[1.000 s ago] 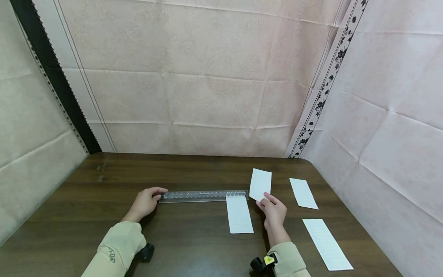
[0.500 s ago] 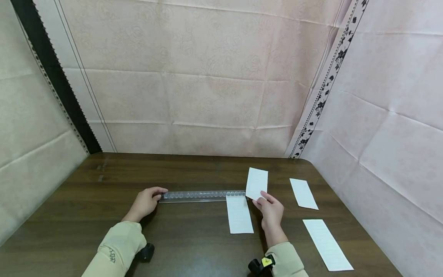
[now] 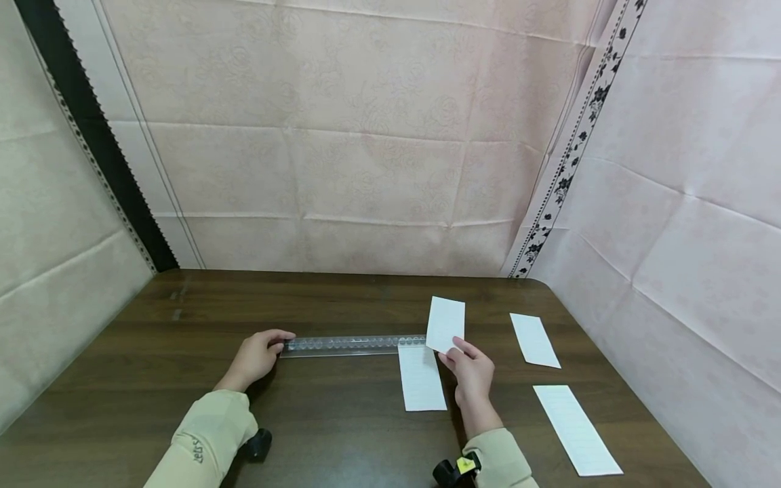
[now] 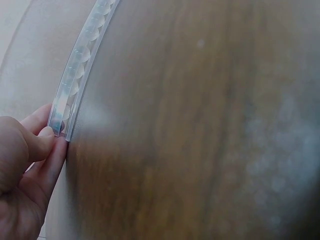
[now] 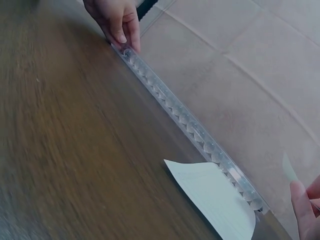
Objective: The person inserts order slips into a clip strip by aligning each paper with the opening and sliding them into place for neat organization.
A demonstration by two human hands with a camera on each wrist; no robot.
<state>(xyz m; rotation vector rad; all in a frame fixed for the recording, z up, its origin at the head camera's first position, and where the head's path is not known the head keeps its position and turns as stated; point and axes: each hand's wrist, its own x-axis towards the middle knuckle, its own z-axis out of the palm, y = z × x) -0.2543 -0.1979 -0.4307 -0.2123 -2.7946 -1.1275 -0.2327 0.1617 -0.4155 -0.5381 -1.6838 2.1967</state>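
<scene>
A long clear plastic ruler (image 3: 350, 346) with a row of round shapes along it runs left to right in the head view. My left hand (image 3: 259, 356) pinches its left end between thumb and fingers, as the left wrist view also shows. A white lined paper strip (image 3: 422, 379) has its top edge at the ruler's right end, seen through the clear plastic. My right hand (image 3: 470, 373) pinches the lower edge of a smaller white paper piece (image 3: 446, 324). In the head view this piece covers the ruler's right tip; whether they touch I cannot tell.
To the right on the brown wooden table (image 3: 329, 434) lie a short white paper piece (image 3: 535, 340) and a longer lined strip (image 3: 577, 430). Pale patterned cloth (image 3: 366, 169) rises behind the table and at both sides.
My right hand has moved left with its paper piece, which now overlaps the ruler's right end in the head view. My left hand and the ruler have stayed put.
</scene>
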